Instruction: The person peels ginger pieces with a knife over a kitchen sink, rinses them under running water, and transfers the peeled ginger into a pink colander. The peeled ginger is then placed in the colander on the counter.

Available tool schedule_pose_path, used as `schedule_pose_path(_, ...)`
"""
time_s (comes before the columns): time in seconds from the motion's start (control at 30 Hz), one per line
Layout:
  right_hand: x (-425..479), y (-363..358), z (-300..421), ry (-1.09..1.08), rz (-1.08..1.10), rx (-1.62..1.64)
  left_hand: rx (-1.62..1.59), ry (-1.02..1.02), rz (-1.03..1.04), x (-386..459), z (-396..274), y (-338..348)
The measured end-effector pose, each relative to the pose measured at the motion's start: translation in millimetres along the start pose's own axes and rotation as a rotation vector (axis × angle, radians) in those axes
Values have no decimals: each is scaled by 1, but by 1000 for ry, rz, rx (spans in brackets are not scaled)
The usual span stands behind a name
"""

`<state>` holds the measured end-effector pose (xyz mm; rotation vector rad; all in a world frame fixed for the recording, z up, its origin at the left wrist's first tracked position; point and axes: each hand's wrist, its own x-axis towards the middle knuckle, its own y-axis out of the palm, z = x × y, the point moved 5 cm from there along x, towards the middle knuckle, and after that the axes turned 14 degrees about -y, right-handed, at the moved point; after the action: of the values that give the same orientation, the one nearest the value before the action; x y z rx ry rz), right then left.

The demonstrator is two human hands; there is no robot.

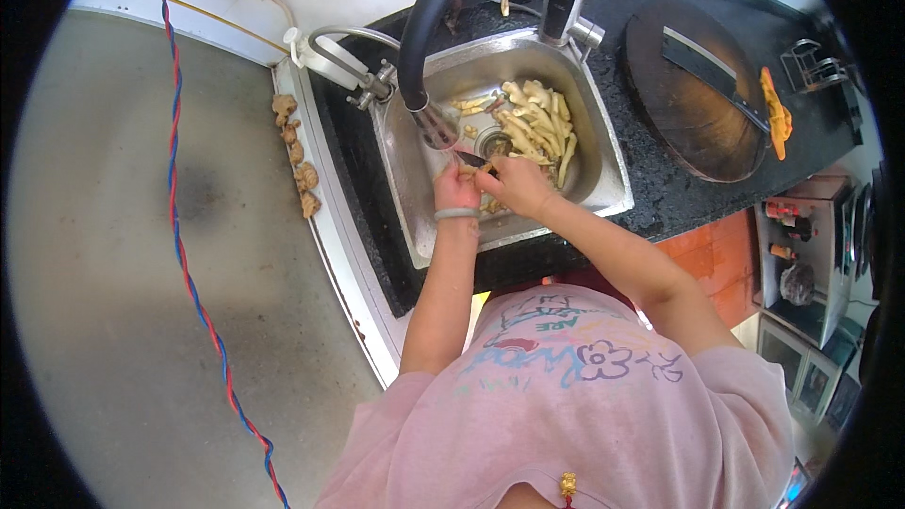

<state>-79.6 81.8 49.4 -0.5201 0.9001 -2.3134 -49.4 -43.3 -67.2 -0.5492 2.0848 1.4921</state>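
Note:
In the metal sink (614, 187), my left hand (456, 189) is under the faucet spout (433, 124), with its fingers closed on a small yellowish piece (467, 170) that they mostly hide. Close beside it, my right hand (520, 185) grips a small dark-bladed knife (469, 158), the blade pointing up and left over the held piece. Beyond the hands lies a heap of pale yellow, finger-like pieces (537, 120); whether they are chicken feet or peeled ginger I cannot tell. A round drain strainer (493, 143) shows beside the heap.
To the right, a cleaver (700, 61) lies on a round wooden chopping board (689, 120), near an orange cloth (776, 114). Knobbly brown ginger roots (305, 175) line the window ledge at left. A small tap (373, 87) stands at the sink's left corner. A red-and-blue twisted cord (174, 155) hangs at far left.

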Motion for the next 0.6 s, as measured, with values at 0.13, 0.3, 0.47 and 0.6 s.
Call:
schedule_pose_path(0.13,-1,26,-7,42,155,333,-80,0,-33,13,-3,-11)
schedule_pose_path(0.3,-7,24,-15,423,26,951,-173,-48,122,7,-10,2)
schedule_pose_path(0.47,7,11,-26,98,134,562,-3,-231,237,-23,1,38)
schedule_pose_path(0.6,8,15,-18,-4,246,485,50,-213,204,-32,8,51)
